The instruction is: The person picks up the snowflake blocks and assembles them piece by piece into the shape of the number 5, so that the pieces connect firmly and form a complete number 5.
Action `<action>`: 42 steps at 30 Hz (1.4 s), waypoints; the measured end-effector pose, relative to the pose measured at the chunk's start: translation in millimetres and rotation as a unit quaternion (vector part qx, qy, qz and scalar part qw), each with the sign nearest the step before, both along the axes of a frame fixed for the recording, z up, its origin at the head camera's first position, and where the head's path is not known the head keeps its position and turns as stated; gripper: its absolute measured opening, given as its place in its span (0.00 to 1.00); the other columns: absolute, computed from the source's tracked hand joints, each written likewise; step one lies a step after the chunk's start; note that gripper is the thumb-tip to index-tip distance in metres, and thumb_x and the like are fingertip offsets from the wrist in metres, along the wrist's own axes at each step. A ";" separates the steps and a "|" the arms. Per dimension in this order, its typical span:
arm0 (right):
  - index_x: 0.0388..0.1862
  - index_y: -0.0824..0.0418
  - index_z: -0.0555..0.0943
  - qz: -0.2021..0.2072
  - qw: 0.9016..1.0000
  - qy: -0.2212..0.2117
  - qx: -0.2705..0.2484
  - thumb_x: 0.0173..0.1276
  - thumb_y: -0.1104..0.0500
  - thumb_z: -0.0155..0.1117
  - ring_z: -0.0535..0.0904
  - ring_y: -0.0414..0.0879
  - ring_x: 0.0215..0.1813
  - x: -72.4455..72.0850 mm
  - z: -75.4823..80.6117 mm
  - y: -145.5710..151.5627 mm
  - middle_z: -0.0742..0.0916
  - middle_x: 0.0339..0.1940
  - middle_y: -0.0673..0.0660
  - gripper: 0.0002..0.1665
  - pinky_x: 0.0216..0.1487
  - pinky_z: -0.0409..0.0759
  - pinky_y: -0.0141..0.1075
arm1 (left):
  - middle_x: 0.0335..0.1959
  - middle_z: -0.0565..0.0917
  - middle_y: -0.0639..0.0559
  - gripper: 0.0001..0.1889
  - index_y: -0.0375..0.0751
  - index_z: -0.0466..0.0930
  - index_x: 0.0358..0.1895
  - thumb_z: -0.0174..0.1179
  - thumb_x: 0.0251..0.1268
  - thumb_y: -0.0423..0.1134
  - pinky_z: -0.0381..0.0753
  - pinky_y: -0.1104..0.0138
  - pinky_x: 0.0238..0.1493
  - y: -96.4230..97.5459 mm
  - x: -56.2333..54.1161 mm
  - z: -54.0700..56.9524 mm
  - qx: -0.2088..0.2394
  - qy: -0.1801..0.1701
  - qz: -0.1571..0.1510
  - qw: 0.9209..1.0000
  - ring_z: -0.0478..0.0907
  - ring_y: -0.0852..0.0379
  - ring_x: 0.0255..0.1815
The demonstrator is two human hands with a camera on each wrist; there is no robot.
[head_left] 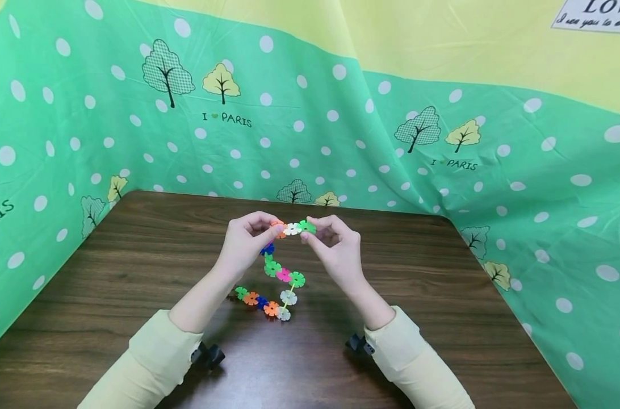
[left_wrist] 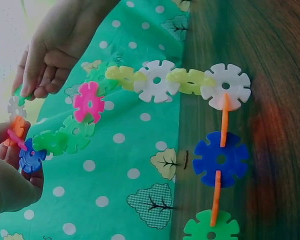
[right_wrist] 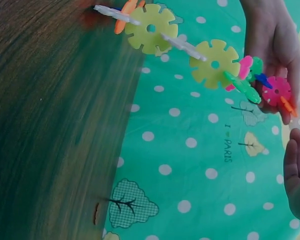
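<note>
A chain of slotted plastic snowflake discs [head_left: 272, 268] in several colours hangs below my hands and trails toward the tabletop. My left hand [head_left: 244, 241] pinches an orange disc [left_wrist: 19, 127] near the chain's upper end. My right hand [head_left: 339, 250] holds a green disc [head_left: 306, 226] at its edge between thumb and fingers. Between the two hands sits a white disc [head_left: 292, 229], in line with the orange and green ones. Close below the left hand are a pink disc [right_wrist: 276, 91] and a blue disc [left_wrist: 32, 159]. In the left wrist view, white, yellow, blue and green discs continue the chain.
A dark wooden table [head_left: 417, 284] lies under the hands. Green and yellow cloth [head_left: 310, 113] with dots and trees stands around its back and sides. Each sleeve cuff carries a black wrist device [head_left: 208, 357].
</note>
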State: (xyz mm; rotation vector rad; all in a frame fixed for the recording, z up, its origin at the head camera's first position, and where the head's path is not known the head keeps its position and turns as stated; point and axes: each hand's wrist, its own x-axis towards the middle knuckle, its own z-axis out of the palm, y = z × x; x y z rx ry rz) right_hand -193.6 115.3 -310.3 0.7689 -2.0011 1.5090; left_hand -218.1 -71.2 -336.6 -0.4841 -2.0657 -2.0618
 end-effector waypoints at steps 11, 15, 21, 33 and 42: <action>0.42 0.74 0.77 0.024 0.999 -0.030 -0.028 0.56 0.74 0.67 0.85 0.55 0.30 -1.7 2.2 -3.2 0.86 0.28 0.68 0.14 0.33 0.81 0.32 | 0.36 0.84 0.52 0.10 0.42 0.83 0.40 0.64 0.60 0.44 0.78 0.69 0.31 -7.8 -1.7 6.0 -0.040 0.014 0.000 0.999 0.77 0.53 0.30; 0.42 0.73 0.77 0.043 0.998 -0.036 -0.038 0.57 0.74 0.66 0.85 0.55 0.31 -5.7 -0.7 -4.5 0.86 0.28 0.67 0.13 0.34 0.82 0.35 | 0.41 0.84 0.49 0.10 0.42 0.84 0.41 0.65 0.60 0.41 0.79 0.68 0.30 -11.3 -0.3 17.9 -0.062 0.020 -0.008 0.998 0.77 0.51 0.30; 0.42 0.68 0.78 0.055 0.997 -0.029 -0.039 0.57 0.70 0.68 0.85 0.49 0.31 -17.2 -12.6 -4.3 0.87 0.29 0.63 0.13 0.33 0.82 0.35 | 0.40 0.85 0.48 0.08 0.41 0.86 0.40 0.66 0.58 0.38 0.80 0.67 0.32 -10.0 -3.8 26.4 -0.079 0.047 -0.027 0.995 0.78 0.51 0.34; 0.45 0.72 0.78 0.036 0.998 -0.056 0.010 0.55 0.72 0.69 0.83 0.50 0.35 -6.0 2.4 -2.8 0.86 0.34 0.66 0.17 0.38 0.82 0.35 | 0.34 0.83 0.54 0.08 0.46 0.86 0.35 0.66 0.59 0.45 0.78 0.66 0.30 -10.0 -7.5 20.5 -0.105 0.056 0.005 0.993 0.75 0.53 0.33; 0.47 0.69 0.79 0.034 0.993 -0.090 0.071 0.57 0.69 0.69 0.81 0.57 0.40 -28.8 -8.4 23.9 0.85 0.40 0.68 0.18 0.39 0.81 0.42 | 0.36 0.82 0.54 0.08 0.47 0.85 0.36 0.65 0.59 0.46 0.78 0.66 0.31 -12.4 -8.6 16.8 -0.109 0.038 0.013 0.993 0.75 0.54 0.33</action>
